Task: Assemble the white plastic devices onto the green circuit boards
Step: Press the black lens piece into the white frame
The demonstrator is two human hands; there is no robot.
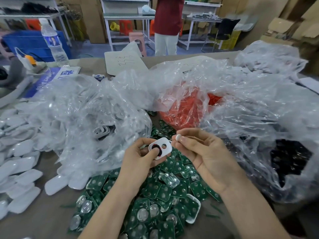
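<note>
Workshop bench scene, head view. Brown table surface [43,221] fills the lower field; shelving, stools and cartons lie beyond it, blurred.

Centre, toward 6 o'clock: the left hand [138,157] grips a white rounded-rectangular plastic shell with two round openings [169,149], thumb laid across the larger opening, which shows dark material that cannot be identified. The fingers behind the shell are hidden. The right hand [205,156] pinches a small white round plastic piece [177,136] between thumb and forefinger, just beside the shell's upper corner; whether piece and shell touch cannot be told. The two hands are close together but apart.

At 6 o'clock, beneath both forearms: a loose heap of green rectangular circuit boards with round silver contacts [155,192]. Its lower edge is cut off by the frame. A second white plastic shell [193,211] lies partly buried in it.

From 9 to 3 o'clock: crumpled clear plastic bags [86,109], whose glare obscures most contents. One, at 1 o'clock of centre, holds orange parts [183,109]; one at 4 o'clock holds black parts [290,157], neither resolvable individually.

At 8 o'clock: flat white plastic covers [22,178], partly cropped at the left edge.

At 11 o'clock: a clear plastic water bottle [53,44], upright. At 12 o'clock: a grey cardboard sheet with handwritten marks [124,62], illegible, and a standing person in a dark red top [167,23], cut off above the shoulders.
</note>
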